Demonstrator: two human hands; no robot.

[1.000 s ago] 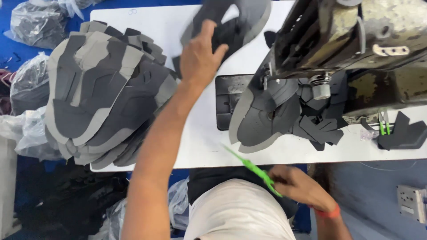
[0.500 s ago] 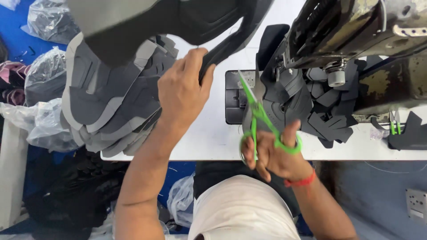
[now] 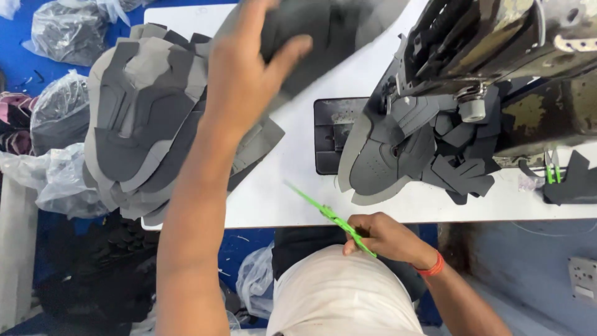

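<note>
Two hands busy | left hand grasps grey cut piece raised over bench, fingers clamped on its edge | piece looks light, floppy; hold near edge | right hand clenched on green scissors at bench front

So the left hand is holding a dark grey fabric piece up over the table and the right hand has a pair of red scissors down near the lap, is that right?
Not quite: the scissors are bright green, not red, as the head view shows. The rest stands: the left hand holds a dark grey fabric piece up over the white table, and the right hand grips the scissors down near the lap.
</note>
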